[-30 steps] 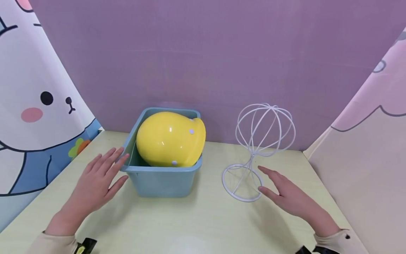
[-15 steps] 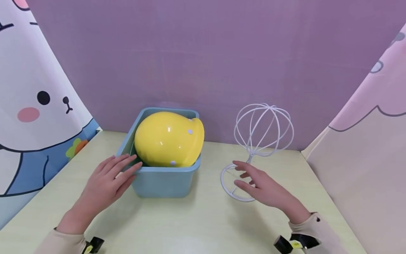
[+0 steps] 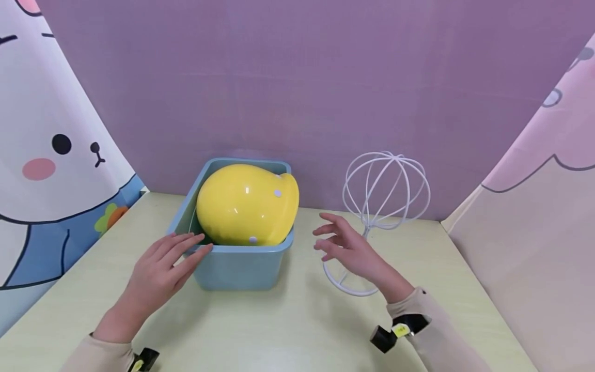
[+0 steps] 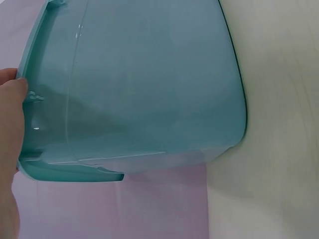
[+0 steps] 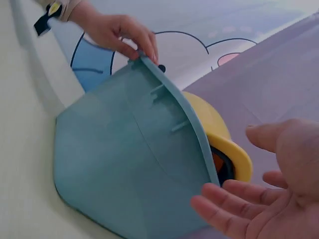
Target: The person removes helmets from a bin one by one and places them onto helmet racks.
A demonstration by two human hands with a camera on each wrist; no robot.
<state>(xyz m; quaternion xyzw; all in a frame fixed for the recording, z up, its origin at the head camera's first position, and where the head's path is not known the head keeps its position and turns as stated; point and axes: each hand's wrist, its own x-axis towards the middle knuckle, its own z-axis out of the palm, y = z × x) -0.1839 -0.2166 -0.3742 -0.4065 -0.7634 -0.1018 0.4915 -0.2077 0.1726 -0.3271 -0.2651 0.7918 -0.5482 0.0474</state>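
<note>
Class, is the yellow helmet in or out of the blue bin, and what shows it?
In, but not wholly: the yellow helmet sits within the blue bin, its brim jutting past the rim in the right wrist view.

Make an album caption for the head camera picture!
Left hand at a blue bin with a yellow helmet inside, right hand near a white wire stand.

Booth-like setting, wider place unclear, pale table [image 3: 288, 330], purple backdrop [image 3: 297, 103], cartoon-printed side panel [image 3: 42, 108]

No readable text, numbers or signs.
</note>
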